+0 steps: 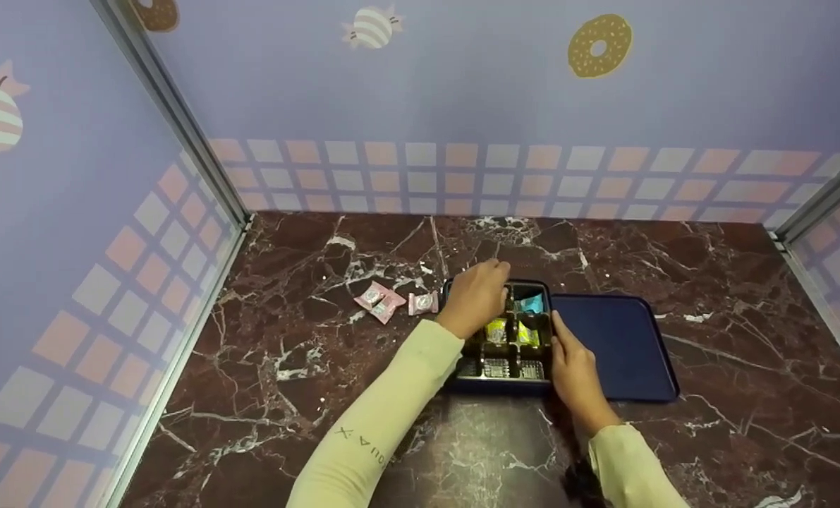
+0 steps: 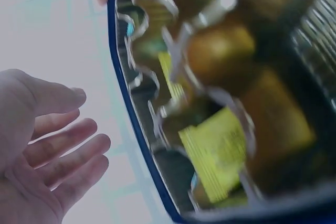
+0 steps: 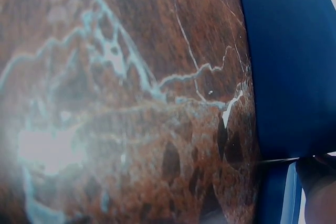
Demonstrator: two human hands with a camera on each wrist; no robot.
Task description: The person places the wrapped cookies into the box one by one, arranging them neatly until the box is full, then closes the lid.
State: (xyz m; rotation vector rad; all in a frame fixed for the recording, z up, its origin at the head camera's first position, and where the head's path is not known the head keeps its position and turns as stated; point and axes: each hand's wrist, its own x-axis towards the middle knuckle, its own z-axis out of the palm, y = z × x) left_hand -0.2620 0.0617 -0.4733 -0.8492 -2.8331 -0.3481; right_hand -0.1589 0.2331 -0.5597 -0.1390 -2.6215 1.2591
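A dark blue box (image 1: 498,387) with a gold divided insert stands on the marbled table. Yellow wrapped sweets (image 1: 527,334) lie in middle compartments, and a blue wrapped sweet (image 1: 532,303) is in the back right one. Over the box's back left part is my left hand (image 1: 475,298); the left wrist view shows its fingers loosely bent with nothing between them, beside a yellow sweet (image 2: 218,153) in the insert. My right hand (image 1: 576,370) rests along the box's right side, its visible fingers fairly straight against the wall.
Several pink wrapped sweets (image 1: 380,301) lie left of the box, one close to its left edge. A dark blue lid (image 1: 613,346) lies flat on the right, behind my right hand. Patterned walls (image 1: 420,99) enclose the table (image 1: 285,423) at the back and sides.
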